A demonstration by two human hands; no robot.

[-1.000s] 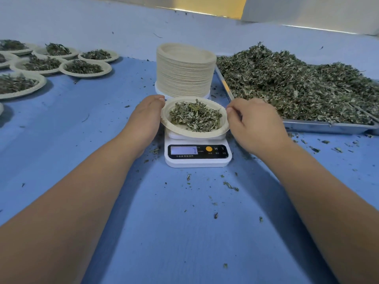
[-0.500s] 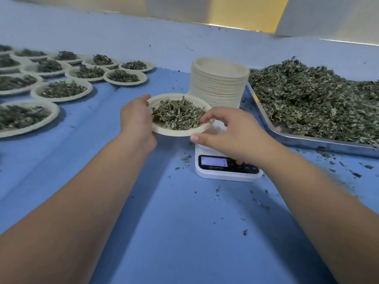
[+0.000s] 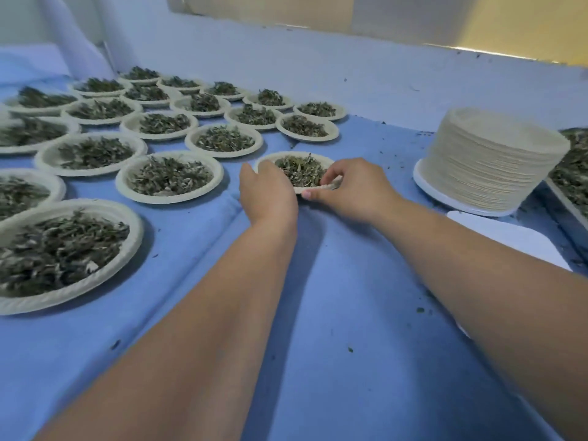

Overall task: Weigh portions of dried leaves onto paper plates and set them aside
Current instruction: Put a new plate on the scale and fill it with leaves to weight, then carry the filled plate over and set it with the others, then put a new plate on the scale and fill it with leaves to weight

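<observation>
The filled paper plate [image 3: 297, 160], carrying a portion of dried leaves [image 3: 300, 170], is sitting low over, or just touching, the blue worktop [image 3: 334, 313]; which of the two cannot be told from this angle. It is lying at the near right edge of the set-aside plates [image 3: 168, 176], just beside the outermost of them and well apart from the stack of unused plates [image 3: 490, 167].

The left hand [image 3: 267, 194] is gripping the plate's near-left rim, fingers curled under and thumb on top. The right hand [image 3: 350, 187] is pinching the near-right rim, its grip closed on the plate's edge. Both grips are grasping the plate.

Judgement: the step in hand is the set-down of a weighed portion. To do it well, the plate should be kept level while lowering, as the leaves are piled loosely and the rim is shallow. It should be placed in line with the neighbouring row, beside them and not overlapping a rim. Both grips should release together and lift straight up, so the light plate is not dragged or tipped.

The tray of loose leaves [image 3: 572, 173] is showing only partly at the right edge.
</observation>
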